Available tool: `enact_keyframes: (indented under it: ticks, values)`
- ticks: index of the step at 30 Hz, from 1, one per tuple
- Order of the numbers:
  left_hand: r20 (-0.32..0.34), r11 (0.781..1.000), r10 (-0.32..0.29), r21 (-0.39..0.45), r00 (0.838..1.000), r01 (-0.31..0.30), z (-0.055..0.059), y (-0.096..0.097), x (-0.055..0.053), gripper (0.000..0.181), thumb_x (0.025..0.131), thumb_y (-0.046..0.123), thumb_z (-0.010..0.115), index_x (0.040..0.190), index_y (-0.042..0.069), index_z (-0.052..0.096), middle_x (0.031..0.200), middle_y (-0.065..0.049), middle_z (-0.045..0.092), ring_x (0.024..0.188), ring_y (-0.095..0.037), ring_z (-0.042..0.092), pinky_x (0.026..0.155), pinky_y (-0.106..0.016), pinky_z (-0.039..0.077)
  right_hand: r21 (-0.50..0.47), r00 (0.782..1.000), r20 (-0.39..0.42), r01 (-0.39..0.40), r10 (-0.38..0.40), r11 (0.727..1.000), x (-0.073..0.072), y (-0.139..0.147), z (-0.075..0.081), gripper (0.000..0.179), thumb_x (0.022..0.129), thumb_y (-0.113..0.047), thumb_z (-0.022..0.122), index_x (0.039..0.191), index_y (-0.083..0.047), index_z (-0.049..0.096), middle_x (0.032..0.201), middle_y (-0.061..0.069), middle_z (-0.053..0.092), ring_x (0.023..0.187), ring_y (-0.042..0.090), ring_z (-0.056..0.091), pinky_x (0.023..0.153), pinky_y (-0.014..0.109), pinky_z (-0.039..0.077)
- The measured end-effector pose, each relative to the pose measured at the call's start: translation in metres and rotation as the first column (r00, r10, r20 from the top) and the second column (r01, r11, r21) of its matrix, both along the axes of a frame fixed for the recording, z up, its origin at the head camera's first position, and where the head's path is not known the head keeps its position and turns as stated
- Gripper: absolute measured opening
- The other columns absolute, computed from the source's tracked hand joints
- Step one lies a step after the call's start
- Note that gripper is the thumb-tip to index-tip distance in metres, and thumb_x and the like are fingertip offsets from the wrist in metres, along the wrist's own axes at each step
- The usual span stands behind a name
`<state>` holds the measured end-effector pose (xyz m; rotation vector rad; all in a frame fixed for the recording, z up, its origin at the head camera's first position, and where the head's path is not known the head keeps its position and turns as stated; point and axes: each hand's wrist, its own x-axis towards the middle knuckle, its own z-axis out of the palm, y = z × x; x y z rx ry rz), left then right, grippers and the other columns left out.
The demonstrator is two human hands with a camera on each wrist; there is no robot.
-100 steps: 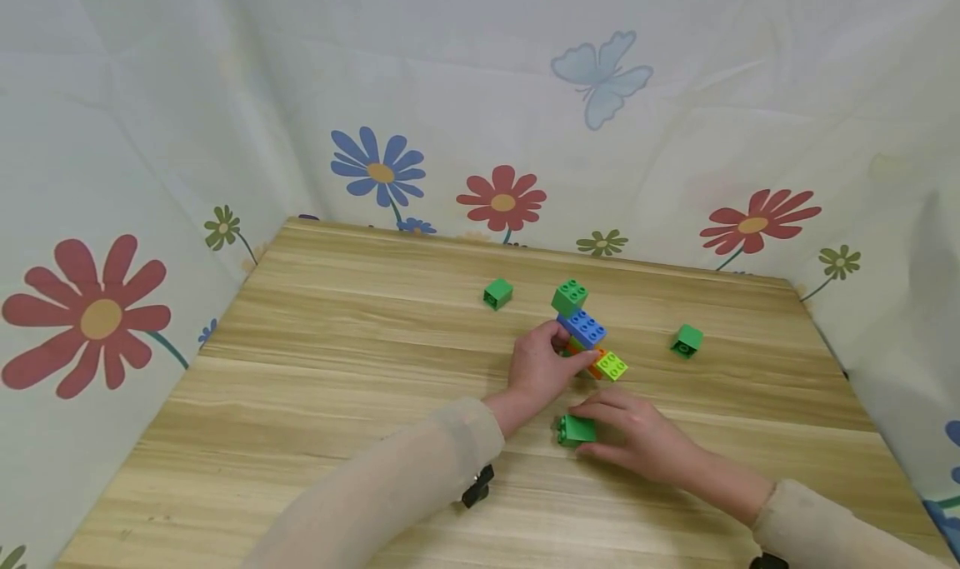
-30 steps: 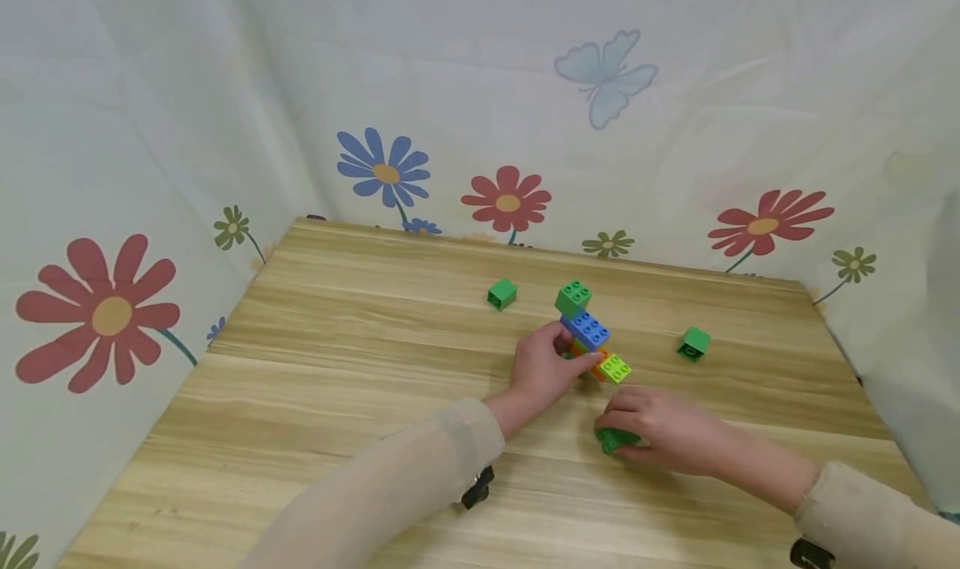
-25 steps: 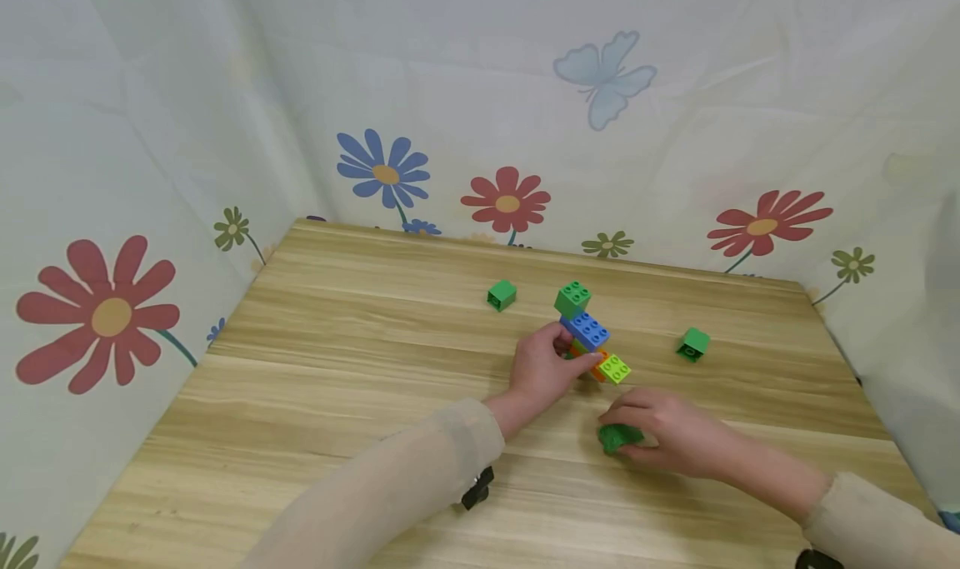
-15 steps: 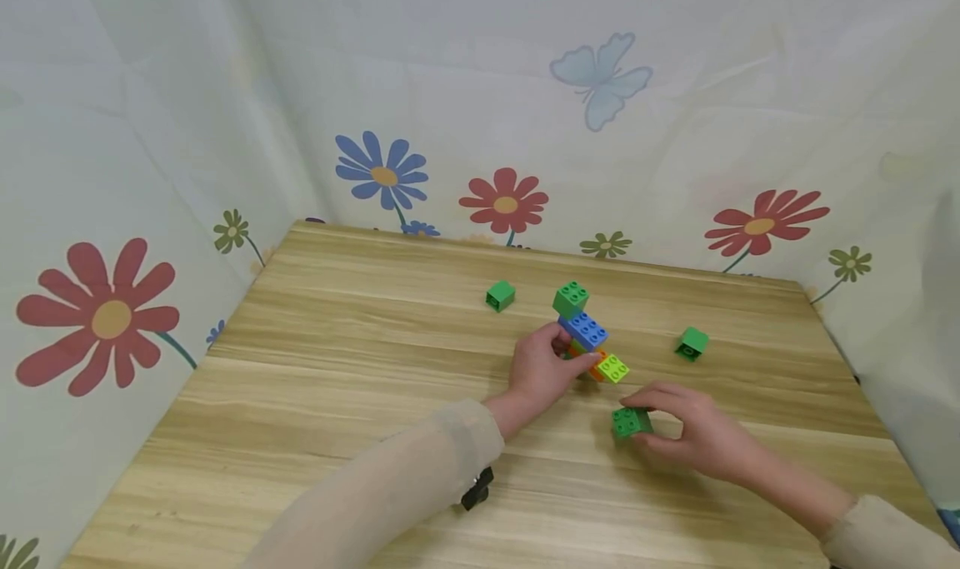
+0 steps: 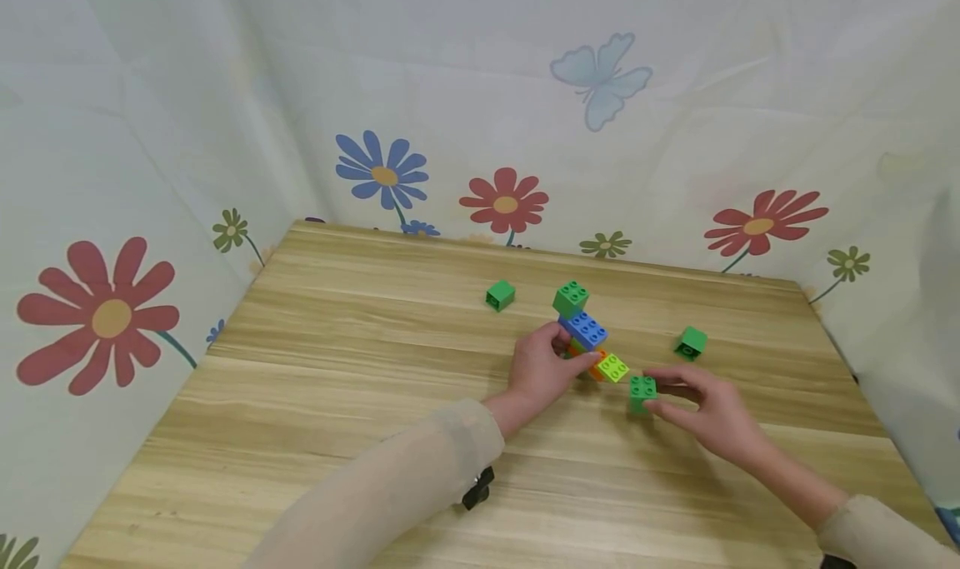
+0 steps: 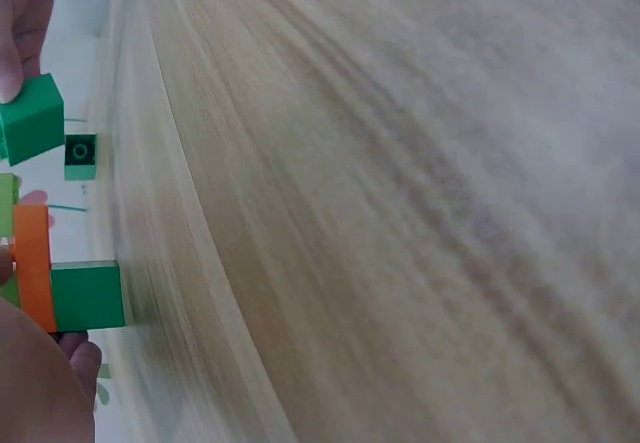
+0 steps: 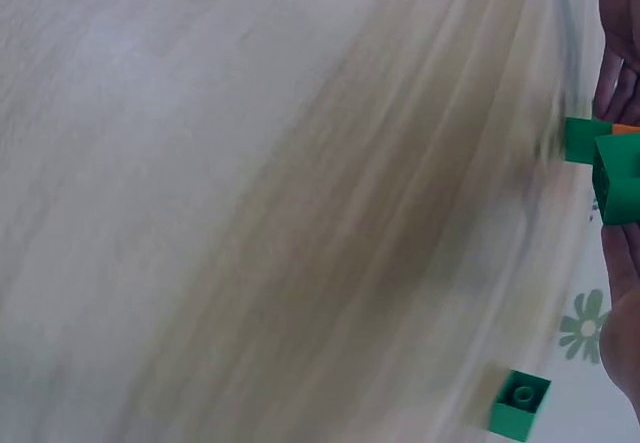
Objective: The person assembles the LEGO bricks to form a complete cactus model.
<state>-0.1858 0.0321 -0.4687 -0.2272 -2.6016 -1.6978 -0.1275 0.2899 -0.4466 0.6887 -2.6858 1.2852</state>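
My left hand (image 5: 543,373) grips a stepped stack of toy building bricks between thumb and fingers. On top sits a green brick (image 5: 571,299), under it a blue brick (image 5: 584,330). A lime brick (image 5: 612,367) juts to the right above an orange brick (image 6: 33,268). At the bottom, a green base brick (image 6: 88,295) shows in the left wrist view. Just right of the stack, my right hand (image 5: 708,406) pinches a separate green brick (image 5: 642,393) by its sides, studs up. That brick is raised off the table in the left wrist view.
Two loose green bricks lie on their sides on the wooden table (image 5: 360,319): one brick (image 5: 500,296) left of the stack, one brick (image 5: 691,342) to the right. A flower-printed cloth (image 5: 450,94) hangs behind and around the table.
My right hand has turned its green brick from lying sideways to studs up. It has carried it to the right and up close to the lime brick. My left hand keeps still.
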Motion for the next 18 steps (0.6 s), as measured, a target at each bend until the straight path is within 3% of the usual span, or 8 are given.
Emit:
enact_keyframes:
  ticks: [7,18]
  values:
    - [0.006,1.000,0.008,-0.012,1.000,-0.008,-0.001,0.001,0.000,0.033,0.089,0.036,0.091,0.098,0.013,0.068,0.099,0.003,0.075,0.089,-0.010,0.066,0.073,-0.020,0.055,-0.130,0.997,0.077,-0.002,0.012,0.992,-0.002,0.005,-0.017,0.041,0.090,0.011,0.079,0.129,0.006,0.068,0.127,0.027,0.070,0.114,-0.001,0.068,0.096,0.023,0.058]
    - [0.002,1.000,0.004,0.002,1.000,-0.004,0.002,0.001,0.001,0.032,0.088,0.032,0.091,0.101,0.011,0.070,0.100,0.000,0.075,0.086,-0.008,0.064,0.076,-0.021,0.057,-0.108,0.996,0.083,-0.005,0.015,0.994,0.001,0.005,-0.034,0.044,0.090,0.007,0.082,0.132,0.005,0.068,0.129,0.024,0.071,0.114,-0.003,0.066,0.098,0.018,0.055]
